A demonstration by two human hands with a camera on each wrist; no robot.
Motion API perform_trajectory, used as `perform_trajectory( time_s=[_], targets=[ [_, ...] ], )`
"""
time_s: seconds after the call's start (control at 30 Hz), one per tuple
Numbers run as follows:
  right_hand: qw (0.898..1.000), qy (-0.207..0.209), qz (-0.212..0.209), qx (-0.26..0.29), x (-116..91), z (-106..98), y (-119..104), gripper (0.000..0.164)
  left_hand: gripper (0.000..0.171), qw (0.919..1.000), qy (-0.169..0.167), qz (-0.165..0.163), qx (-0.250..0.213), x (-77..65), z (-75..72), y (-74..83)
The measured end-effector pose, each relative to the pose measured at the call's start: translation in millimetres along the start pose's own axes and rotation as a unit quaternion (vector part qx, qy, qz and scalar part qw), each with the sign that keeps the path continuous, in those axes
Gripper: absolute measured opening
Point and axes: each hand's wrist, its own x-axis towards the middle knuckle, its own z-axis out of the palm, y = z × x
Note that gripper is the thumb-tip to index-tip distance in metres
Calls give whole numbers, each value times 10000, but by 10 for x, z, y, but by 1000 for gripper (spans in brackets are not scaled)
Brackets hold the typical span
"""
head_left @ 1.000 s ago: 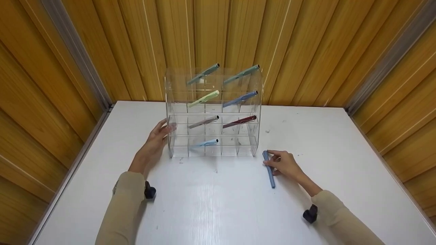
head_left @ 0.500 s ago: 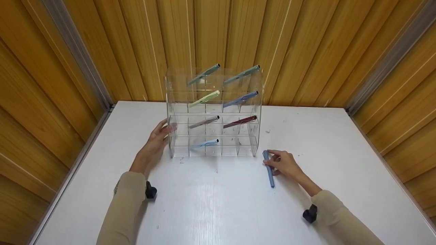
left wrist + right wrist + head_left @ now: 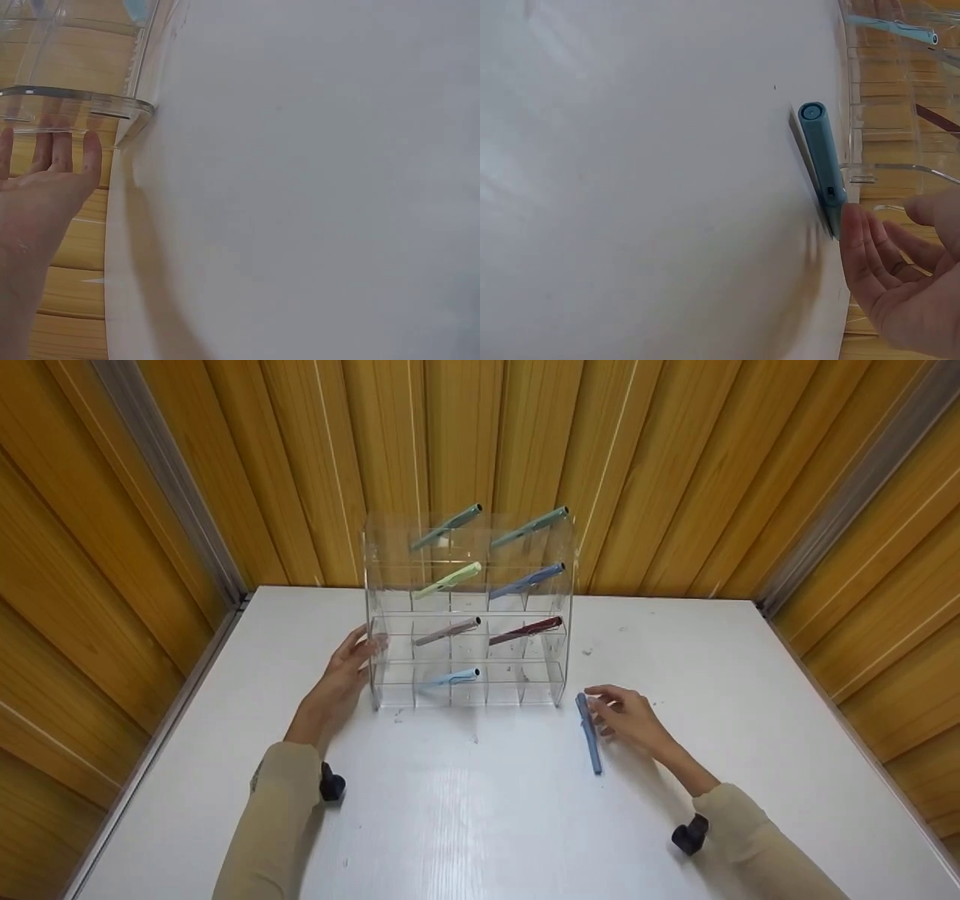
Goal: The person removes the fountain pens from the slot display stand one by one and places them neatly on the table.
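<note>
A clear tiered acrylic pen rack (image 3: 469,697) stands near the back of the white table. My left hand (image 3: 341,675) is at its left side, the fairly straight fingertips (image 3: 91,146) against the clear side panel and partly seen through it. Right of the rack, a blue capped pen (image 3: 590,739) lies slanting on the table. My right hand (image 3: 630,724) is just right of the pen's far end, fingers loosely bent and thumb apart from them. In the right wrist view, the fingertips (image 3: 851,217) are close beside the pen, with nothing gripped.
Several pens lean in the rack, among them a light green pen (image 3: 450,580), a dark red pen (image 3: 526,631) and a light blue pen (image 3: 454,678). Wood-patterned panels (image 3: 675,472) stand behind the table (image 3: 465,810) and along both sides.
My right hand has let go of the blue pen, its fingers drawing slightly away to the right. The left hand stays at the rack's side. The head view has shifted slightly.
</note>
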Motion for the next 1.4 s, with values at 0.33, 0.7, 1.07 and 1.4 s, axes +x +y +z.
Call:
perform_trajectory(
  time_s=[0.33,0.7,1.07,1.4],
  targets=[
    [9988,-172,-93,451,-19,65,-261,36,71,9999,-102,-73,57,-23,9,28],
    [9920,-745,-645,793,83,249,-513,38,67,9995,-133,-94,-269,-2,-2,43],
    [9898,-629,-705,1062,213,459,-749,42,63,9997,-177,126,-74,31,-13,74],
    [9862,-592,-627,1411,362,653,-842,45,66,9996,-196,193,-46,11,-15,44]
  ],
)
